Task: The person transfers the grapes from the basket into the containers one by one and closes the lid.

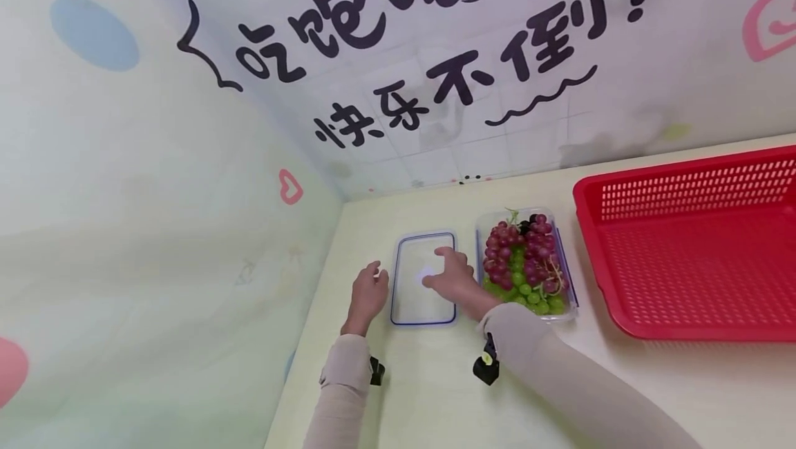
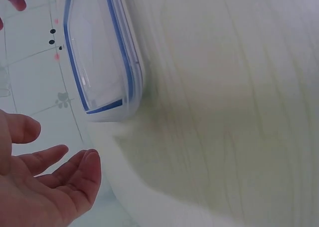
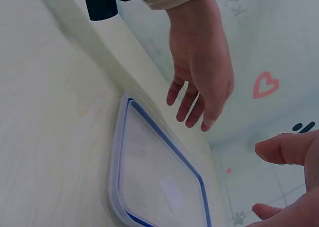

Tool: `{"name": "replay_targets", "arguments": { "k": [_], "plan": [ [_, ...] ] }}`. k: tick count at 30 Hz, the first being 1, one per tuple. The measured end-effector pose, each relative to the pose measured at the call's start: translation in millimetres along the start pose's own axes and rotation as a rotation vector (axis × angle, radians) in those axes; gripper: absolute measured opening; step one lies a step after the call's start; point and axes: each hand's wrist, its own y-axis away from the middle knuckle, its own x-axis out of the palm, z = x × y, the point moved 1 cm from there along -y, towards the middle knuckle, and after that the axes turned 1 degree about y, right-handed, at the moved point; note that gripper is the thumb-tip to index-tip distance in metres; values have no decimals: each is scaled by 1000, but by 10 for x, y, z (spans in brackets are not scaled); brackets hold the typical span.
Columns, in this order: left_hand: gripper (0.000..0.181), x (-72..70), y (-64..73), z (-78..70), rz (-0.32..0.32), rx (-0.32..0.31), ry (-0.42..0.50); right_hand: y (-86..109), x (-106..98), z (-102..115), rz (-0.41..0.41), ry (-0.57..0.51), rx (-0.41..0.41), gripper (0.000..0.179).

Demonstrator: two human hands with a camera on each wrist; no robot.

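A clear rectangular food-box lid with a blue sealing ring lies on the table. My right hand hovers above its right half, thumb and fingers spread apart with nothing between them. Beside the lid's left edge is my left hand, its fingers loosely bent and holding nothing. The left wrist view shows that palm turned up near a corner of the lid. To the right, a clear plastic box holds red grapes, green grapes and a few dark ones.
A large red plastic basket stands at the right, close to the grape box. Printed walls rise behind and to the left of the pale table. A black wrist device sits at the right cuff, another at the left.
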Motion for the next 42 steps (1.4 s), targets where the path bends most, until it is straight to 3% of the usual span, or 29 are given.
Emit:
{"name": "replay_targets", "arguments": {
  "k": [7, 13, 20, 25, 30, 37, 42],
  "plan": [
    [48, 36, -38, 112, 13, -30, -15, -55, 181, -159, -106, 172, -10, 84],
    [49, 114, -53, 155, 40, -60, -27, -112, 203, -257, -139, 175, 52, 91],
    [50, 152, -85, 79, 70, -49, -17, -139, 191, -256, -155, 222, 85, 93],
    [53, 110, -118, 76, 121, -79, -58, -141, 258, -222, -144, 275, 79, 93],
    [51, 107, -118, 119, 121, -102, -74, -148, 328, -250, -167, 278, 63, 92],
    [32, 139, -126, 187, 108, -82, -59, -143, 343, -289, -190, 268, 53, 88],
    [37, 154, -147, 212, 124, -67, -51, -164, 331, -297, -210, 253, 65, 83]
  ]
}}
